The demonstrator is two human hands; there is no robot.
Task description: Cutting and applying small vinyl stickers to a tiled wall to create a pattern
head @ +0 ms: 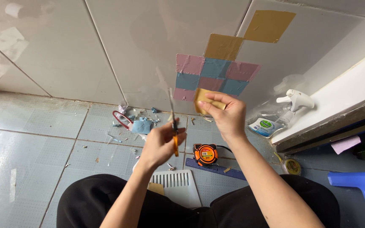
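Left hand: closed around an orange-handled craft knife, blade pointing up toward the wall. Right hand: fingertips pinching a small yellow-tan square of sheet material, held up against the wall at the lower edge of the patchwork.

Square: thin, flat, matte. Judged light and somewhat bendy, likely to crease; best gripped by its edges.

Patchwork of pink, blue and tan squares is stuck on the white wall tiles.

Floor, near the wall edge: red-handled scissors, blue offcuts. Nearer the person's knees: an orange tape measure, a blue ruler, a white slotted panel. Toward the floor's right edge: a clear spray bottle, lying down, and a blue stool.
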